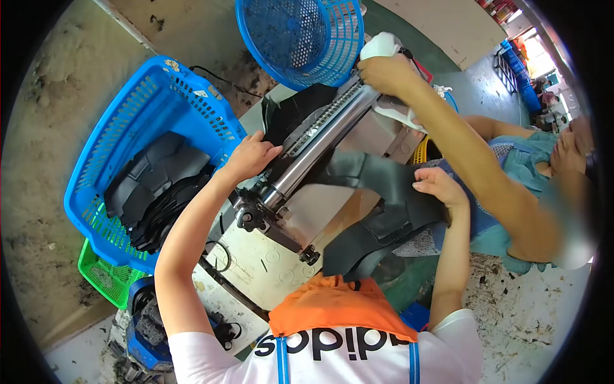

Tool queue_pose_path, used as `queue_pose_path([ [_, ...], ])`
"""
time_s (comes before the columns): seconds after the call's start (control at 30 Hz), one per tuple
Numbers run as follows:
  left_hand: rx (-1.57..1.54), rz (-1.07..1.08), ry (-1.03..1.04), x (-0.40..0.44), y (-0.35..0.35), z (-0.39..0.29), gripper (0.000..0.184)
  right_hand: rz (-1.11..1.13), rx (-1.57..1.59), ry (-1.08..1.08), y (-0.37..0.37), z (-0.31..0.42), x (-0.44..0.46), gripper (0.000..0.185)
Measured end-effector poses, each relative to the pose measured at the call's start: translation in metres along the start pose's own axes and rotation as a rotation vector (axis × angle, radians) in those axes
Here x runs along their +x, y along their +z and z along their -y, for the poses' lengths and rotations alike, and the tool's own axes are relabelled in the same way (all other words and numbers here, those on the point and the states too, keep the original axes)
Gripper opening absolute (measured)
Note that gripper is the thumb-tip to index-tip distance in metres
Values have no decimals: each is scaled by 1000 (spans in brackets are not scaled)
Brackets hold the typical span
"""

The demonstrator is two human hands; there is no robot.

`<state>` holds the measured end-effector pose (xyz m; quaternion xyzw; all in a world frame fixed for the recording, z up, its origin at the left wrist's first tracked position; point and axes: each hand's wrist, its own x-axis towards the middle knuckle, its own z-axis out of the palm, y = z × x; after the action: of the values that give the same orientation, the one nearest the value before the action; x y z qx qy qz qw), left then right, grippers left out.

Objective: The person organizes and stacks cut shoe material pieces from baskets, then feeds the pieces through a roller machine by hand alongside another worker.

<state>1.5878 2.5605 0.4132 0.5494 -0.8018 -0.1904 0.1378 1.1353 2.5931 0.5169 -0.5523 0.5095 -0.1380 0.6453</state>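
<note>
My left hand [252, 157] reaches over the near end of a machine with a shiny metal roller [326, 141]. Its fingers are apart, close to black sheet pieces [297, 109] behind the roller, and I see nothing held in it. My right hand [441, 187] has curled fingers at the upper right edge of a large black leather-like piece [384, 217]. That piece drapes from the roller's front side down toward my lap, bent and overlapping. A black knob [248, 218] sits at the roller's near end, left of the piece.
A blue basket [86, 173] with stacked black pieces stands left, over a green basket [105, 275]. A round blue basket [348, 38] is beyond the machine. At right, a co-worker's arm [460, 134] reaches across to a white object [380, 46] at the machine's far end.
</note>
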Motion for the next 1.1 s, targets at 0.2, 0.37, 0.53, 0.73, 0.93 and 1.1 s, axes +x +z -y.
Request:
queue_pose_path([
  [0.2,-247,-113,-115,11,-20,14,30,37,182,-169,24,7,-49,42],
  [0.37,-230,-244,-64,8,-100,0,24,118,134,-41,34,-7,-34,44],
  [0.53,-323,-308,-164,-48,-120,17,20,36,-105,-14,28,-53,1,33],
  [0.73,-492,-218,-598,-153,-192,97,16,46,-65,13,20,-39,-11,27],
  [0.93,847,-317,-759,-159,-204,140,30,-7,-148,-19,11,-27,13,19],
  [1.1,-282,143,71,-17,-13,19,62,8,-218,-64,21,3,38,26],
])
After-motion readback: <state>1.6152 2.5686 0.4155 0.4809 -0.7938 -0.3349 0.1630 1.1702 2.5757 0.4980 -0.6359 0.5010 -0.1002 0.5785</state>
